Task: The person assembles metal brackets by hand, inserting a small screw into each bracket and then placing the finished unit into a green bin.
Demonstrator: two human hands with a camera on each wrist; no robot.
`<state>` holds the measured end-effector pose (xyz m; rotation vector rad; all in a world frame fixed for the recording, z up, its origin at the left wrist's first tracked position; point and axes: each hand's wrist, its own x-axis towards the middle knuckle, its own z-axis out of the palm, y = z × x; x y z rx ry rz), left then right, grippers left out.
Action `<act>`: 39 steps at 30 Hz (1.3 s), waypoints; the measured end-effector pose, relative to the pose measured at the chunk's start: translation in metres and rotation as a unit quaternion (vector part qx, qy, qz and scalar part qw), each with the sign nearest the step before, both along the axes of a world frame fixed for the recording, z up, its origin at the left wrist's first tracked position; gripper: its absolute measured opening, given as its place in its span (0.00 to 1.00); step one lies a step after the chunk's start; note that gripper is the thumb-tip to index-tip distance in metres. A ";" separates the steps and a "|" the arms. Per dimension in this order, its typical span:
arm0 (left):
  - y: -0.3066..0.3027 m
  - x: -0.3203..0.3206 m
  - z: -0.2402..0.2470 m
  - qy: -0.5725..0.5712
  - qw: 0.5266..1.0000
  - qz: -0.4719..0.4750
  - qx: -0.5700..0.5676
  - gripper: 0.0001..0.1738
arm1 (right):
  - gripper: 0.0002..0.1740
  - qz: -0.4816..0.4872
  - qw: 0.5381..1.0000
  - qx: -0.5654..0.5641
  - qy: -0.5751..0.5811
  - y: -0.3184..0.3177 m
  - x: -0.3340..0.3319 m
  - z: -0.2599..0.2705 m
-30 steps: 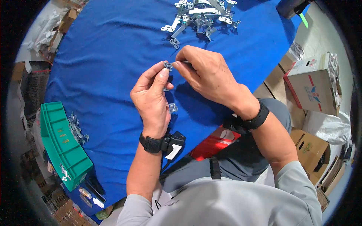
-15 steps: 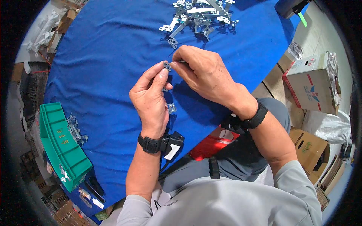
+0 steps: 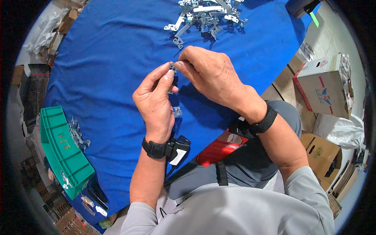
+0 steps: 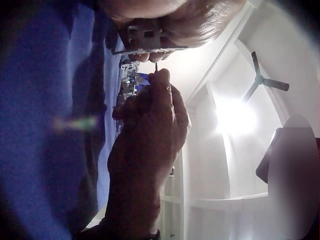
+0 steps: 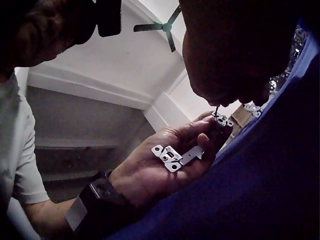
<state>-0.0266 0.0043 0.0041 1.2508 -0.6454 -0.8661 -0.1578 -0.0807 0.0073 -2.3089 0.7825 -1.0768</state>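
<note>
My left hand [image 3: 153,100] holds a silvery metal bracket [image 5: 170,159] with wide, holed plates at its two ends. One plate lies by the palm; the other is pinched between thumb and forefinger. Close against that far plate is my right hand [image 3: 213,74], its thumb and fingers pinching a thin dark pin [image 4: 156,66]. In the right wrist view the pin's tip stands at the holed plate, and the rest of it is hidden by the right fingers. Both hands are raised over the blue cloth [image 3: 113,70].
Similar brackets [image 3: 209,19] lie heaped at the far side of the table. To the left stands a green plastic bin [image 3: 66,152], with more metal pieces [image 3: 78,135] beside it. Cardboard boxes [image 3: 323,88] are on the floor at the right, and a dark object [image 3: 299,8] sits at the far right corner.
The right fingertips have shifted very slightly left and up at the bracket's far end. Both hands keep their holds, and the whole head view has drifted slightly.
</note>
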 end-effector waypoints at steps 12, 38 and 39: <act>-0.001 0.000 0.000 0.000 1.000 0.002 -0.002 0.11 | 0.10 0.006 1.000 0.012 0.005 0.002 0.001 0.000; -0.001 0.000 0.000 -0.011 1.000 0.003 -0.002 0.11 | 0.09 0.001 1.000 -0.012 0.018 0.001 -0.001 0.001; -0.001 0.000 0.000 -0.012 1.000 0.003 -0.003 0.11 | 0.09 0.004 1.000 -0.005 0.007 0.000 0.000 0.000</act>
